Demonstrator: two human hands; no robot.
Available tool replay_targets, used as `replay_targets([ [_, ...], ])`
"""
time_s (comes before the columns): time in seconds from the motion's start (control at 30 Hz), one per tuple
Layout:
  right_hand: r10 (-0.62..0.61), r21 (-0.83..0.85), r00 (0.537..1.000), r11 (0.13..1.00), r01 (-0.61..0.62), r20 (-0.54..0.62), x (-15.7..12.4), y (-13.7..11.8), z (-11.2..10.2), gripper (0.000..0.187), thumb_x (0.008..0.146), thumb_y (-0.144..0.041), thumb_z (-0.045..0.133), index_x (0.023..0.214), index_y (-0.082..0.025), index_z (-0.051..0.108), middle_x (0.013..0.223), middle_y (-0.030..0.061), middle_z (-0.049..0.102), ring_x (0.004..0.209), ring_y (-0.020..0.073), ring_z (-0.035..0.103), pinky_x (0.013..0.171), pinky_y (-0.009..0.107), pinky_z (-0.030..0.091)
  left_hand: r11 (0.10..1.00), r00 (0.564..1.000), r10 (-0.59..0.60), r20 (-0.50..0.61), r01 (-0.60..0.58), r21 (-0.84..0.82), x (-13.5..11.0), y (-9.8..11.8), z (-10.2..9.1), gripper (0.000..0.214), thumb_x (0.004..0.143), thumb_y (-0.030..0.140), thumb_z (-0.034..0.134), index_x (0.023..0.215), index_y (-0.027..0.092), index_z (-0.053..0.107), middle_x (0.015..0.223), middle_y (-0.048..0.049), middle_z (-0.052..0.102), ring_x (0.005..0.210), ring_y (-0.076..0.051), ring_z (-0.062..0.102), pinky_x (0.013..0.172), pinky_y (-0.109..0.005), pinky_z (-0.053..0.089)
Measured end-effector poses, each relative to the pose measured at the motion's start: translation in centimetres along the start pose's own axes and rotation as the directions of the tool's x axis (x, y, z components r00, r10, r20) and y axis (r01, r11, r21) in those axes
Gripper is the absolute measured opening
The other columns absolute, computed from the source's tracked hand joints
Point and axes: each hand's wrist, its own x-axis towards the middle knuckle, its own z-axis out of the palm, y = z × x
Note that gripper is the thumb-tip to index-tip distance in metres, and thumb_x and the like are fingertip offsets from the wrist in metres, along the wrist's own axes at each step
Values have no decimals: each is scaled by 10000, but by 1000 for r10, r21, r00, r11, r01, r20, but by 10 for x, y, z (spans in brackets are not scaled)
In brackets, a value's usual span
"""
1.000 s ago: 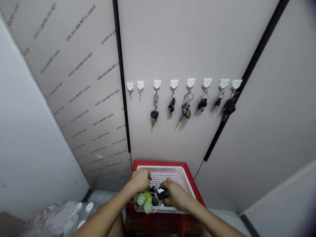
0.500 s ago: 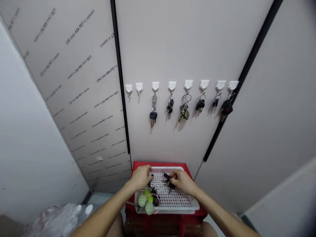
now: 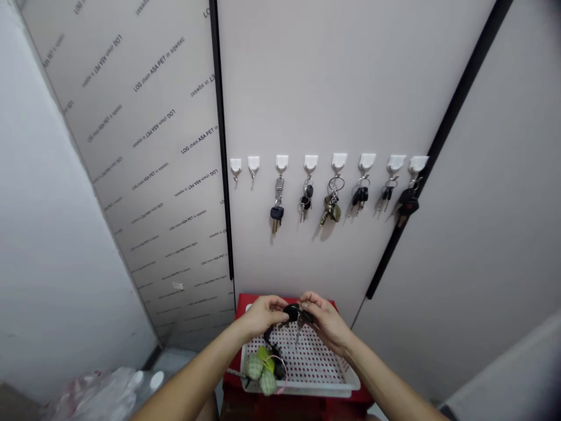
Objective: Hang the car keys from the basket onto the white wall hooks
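Note:
My left hand (image 3: 262, 316) and my right hand (image 3: 326, 323) meet over the back of a white perforated plastic tray (image 3: 302, 388). Between their fingers is a black car key (image 3: 293, 313), its metal blade pointing down. A dark cord (image 3: 272, 342) trails from it towards a bunch of green woven ornaments (image 3: 255, 367) lying in the tray. A thin pink loop (image 3: 283, 373) lies beside them. The tray sits on a red crate (image 3: 284, 299).
Along the pale wall runs a row of several white adhesive hooks, with several key bunches hanging from them, such as a black key (image 3: 276, 213). The leftmost hook (image 3: 235, 166) holds nothing. Printed panels flank the wall, and a plastic bag (image 3: 100, 397) lies low at left.
My hands have come together and risen above the tray, with the black key lifted between them. The green ornaments stay in the tray, and the view has shifted slightly.

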Motion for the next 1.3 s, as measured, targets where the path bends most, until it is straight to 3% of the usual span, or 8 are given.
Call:
replay_targets([
  [0.13, -38, 85, 999, 996, 36, 17, 1, -4, 5, 112, 576, -199, 540, 652, -163, 466, 528, -49, 505, 518, 60, 441, 519, 186, 313, 996, 997, -27, 71, 33, -78, -5, 6, -3, 204, 499, 160, 548, 691, 107, 506, 566, 31, 483, 520, -54, 421, 520, -198, 309],
  [0.43, -16, 176, 1000, 984, 16, -1, 2, -10, 12, 151, 555, -187, 569, 656, -175, 457, 538, -50, 518, 501, 60, 465, 504, 185, 339, 999, 998, -19, 52, 21, -33, -6, 13, -3, 220, 544, 235, 523, 726, 114, 496, 563, 33, 481, 482, -56, 419, 504, -206, 318],
  [0.6, 20, 114, 1000, 993, -22, 23, 1, -12, 11, 151, 585, -226, 548, 686, -178, 447, 527, -42, 531, 485, 70, 481, 498, 198, 349, 986, 989, 109, -103, -94, 139, -1, 16, -7, 89, 524, 177, 523, 576, 107, 507, 514, 42, 463, 500, -58, 386, 524, -195, 301],
  [0.83, 57, -68, 985, 997, -47, 162, -4, -11, 21, 199, 617, -338, 501, 651, -146, 461, 497, -29, 489, 404, 54, 417, 423, 197, 312, 965, 947, 211, -241, -162, 205, 1, 48, -17, 72, 563, 185, 483, 535, 119, 489, 481, 46, 428, 478, -55, 355, 499, -181, 296],
  [1.03, -7, -250, 999, 968, -6, -51, 9, -2, 23, 200, 608, -341, 461, 713, -170, 463, 426, -89, 316, 322, 18, 210, 345, 170, 164, 924, 993, 68, -99, -26, 381, 3, 3, -5, 198, 568, 161, 444, 733, 114, 543, 554, 20, 497, 507, -76, 401, 506, -193, 326],
  [1.13, -107, -666, 994, 741, 80, 0, 8, 4, 12, 170, 611, -306, 447, 686, -168, 513, 456, -50, 391, 400, 53, 331, 417, 200, 260, 835, 995, -100, 7, 80, 544, -4, -24, 1, 269, 523, 132, 466, 774, 127, 561, 602, 7, 526, 533, -88, 421, 514, -197, 332],
  [1.2, -7, -897, 990, 423, 129, 139, 1, 9, 3, 167, 523, -254, 537, 666, -168, 551, 585, 5, 498, 561, 115, 440, 527, 242, 316, 799, 992, -128, 17, 93, 594, -7, -32, 1, 285, 522, 136, 468, 791, 135, 562, 623, 0, 531, 550, -95, 430, 515, -198, 332],
  [1.3, 170, -991, 978, -33, 129, 121, -12, 18, -7, 312, 415, -158, 595, 726, -169, 576, 799, 80, 528, 785, 228, 450, 637, 309, 321, 779, 994, -107, 11, 77, 623, -8, -32, -2, 286, 531, 152, 473, 803, 137, 561, 627, -4, 526, 554, -98, 432, 506, -197, 330],
])
